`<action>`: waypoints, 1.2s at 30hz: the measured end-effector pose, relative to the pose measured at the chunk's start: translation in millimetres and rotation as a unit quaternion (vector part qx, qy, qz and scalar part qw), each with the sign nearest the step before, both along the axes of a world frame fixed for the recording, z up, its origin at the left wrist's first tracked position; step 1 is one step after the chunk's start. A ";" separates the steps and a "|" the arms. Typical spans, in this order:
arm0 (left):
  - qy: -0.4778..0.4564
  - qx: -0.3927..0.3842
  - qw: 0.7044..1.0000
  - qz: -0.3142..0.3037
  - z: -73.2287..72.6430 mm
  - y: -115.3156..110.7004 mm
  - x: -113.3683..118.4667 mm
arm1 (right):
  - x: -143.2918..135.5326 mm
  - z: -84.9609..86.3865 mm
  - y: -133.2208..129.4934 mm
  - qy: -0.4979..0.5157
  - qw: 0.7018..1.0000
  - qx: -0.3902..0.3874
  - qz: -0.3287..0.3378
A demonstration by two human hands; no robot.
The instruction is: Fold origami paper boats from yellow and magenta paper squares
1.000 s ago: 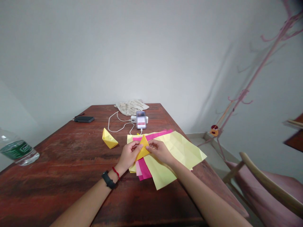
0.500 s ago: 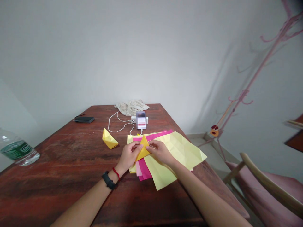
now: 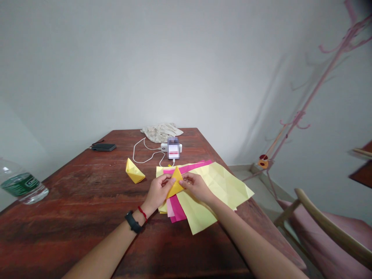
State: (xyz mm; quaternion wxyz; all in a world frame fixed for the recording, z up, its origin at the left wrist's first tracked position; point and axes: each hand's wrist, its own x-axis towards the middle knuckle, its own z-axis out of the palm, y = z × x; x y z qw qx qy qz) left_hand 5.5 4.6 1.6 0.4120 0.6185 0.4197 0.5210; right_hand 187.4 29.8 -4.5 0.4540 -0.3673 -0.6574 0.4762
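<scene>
Between my two hands is a small folded piece of yellow origami paper (image 3: 176, 185), its point facing away from me. My left hand (image 3: 159, 190) pinches its left side with the thumb on top. On the right side, the thumb and fingers of my right hand (image 3: 198, 186) grip the same paper. Under both hands lie pale yellow sheets (image 3: 223, 182), creased all over, with magenta sheets (image 3: 178, 209) showing between them. A folded yellow paper boat (image 3: 135, 171) rests on the wooden table (image 3: 87, 217), left of my hands.
A phone (image 3: 173, 149) leans on a white power bank (image 3: 164, 147) with a white cable. Behind lies a crumpled cloth (image 3: 161, 132). A dark power bank (image 3: 103, 147) and a water bottle (image 3: 23, 184) are at left. A chair (image 3: 325, 228) and pink coat rack (image 3: 316, 89) stand at right.
</scene>
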 end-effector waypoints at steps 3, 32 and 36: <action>0.002 0.001 1.000 -0.003 1.5 -0.8 0.2 | -0.3 -0.5 0.1 0.002 1.000 -0.004 0.003; -0.033 -0.027 0.999 -0.019 0.5 0.2 -0.4 | -1.7 2.0 -0.9 0.078 0.994 -0.075 0.010; -0.022 -0.018 1.000 -0.008 0.8 0.5 -0.3 | -1.6 0.3 0.4 0.081 0.994 -0.073 0.013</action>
